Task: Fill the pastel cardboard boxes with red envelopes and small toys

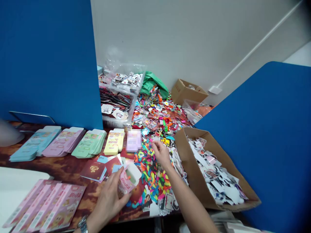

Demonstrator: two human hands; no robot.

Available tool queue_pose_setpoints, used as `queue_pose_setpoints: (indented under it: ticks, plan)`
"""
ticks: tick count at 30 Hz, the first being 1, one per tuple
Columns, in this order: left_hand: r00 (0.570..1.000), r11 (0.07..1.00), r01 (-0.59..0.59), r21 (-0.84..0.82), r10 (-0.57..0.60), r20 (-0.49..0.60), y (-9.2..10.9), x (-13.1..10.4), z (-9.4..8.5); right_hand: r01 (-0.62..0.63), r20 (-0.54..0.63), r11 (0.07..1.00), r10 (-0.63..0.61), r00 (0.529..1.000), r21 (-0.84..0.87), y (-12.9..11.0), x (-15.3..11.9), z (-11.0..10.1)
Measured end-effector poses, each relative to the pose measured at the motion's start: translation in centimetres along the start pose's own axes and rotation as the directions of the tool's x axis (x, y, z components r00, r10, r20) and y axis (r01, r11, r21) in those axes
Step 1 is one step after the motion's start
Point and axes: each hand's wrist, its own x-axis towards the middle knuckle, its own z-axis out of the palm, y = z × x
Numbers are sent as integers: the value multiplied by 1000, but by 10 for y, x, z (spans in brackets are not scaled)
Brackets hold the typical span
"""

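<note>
My left hand point(110, 195) holds a small pink printed box point(126, 183) with its top flap up and its opening facing me. Its thumb and fingers grip the sides. My right hand point(161, 153) is over the pile of small colourful trinkets point(155, 181), fingers pinched together; whatever they hold is too small to name. Dark red booklets and light blue cards point(94, 170) lie just beyond my left hand. Flat stacks of blue, purple, green and yellow boxes point(89, 142) line the back of the table. Several finished-looking pink boxes point(64, 207) overlap at the lower left.
A cardboard box of cut-out stickers point(183, 152) stands at the right. Clear plastic bins point(132, 111), a green bag point(153, 84) and a smaller carton point(184, 92) are at the back. Blue partitions point(48, 64) flank the table.
</note>
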Motion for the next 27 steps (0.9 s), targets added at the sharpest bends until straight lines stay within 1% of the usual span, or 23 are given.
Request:
queue_pose_setpoints:
  ticks: [3,6,9,12,15,17,22,25,27]
  plan:
    - [999,998,-32,47,33,-20,-7,-4,-1,-178,-69,977,170,983,-121,39,51,4]
    - [997,996,-56,74,60,-43,-14,-6,1,-331,-123,918,311,943,-220,65,87,9]
    - [995,994,-77,80,82,-61,-18,-7,4,-433,-133,857,412,902,-280,77,108,16]
    - [994,992,-80,99,87,-70,-19,-5,6,-476,-93,821,472,877,-315,81,118,21]
    - [995,991,-73,111,80,-57,-17,-2,5,-466,-58,815,477,877,-344,81,120,18]
    - [996,992,-70,108,75,-50,-17,0,4,-439,-38,822,458,888,-363,80,118,9]
    - [999,996,-32,79,33,-11,-14,5,1,-301,62,882,345,937,-364,70,106,-33]
    - [1000,1000,-17,22,17,25,-8,8,1,-197,128,932,245,961,-306,52,94,-57]
    - [1000,1000,-3,-11,4,30,-2,10,0,-125,168,959,171,971,-254,36,84,-69]
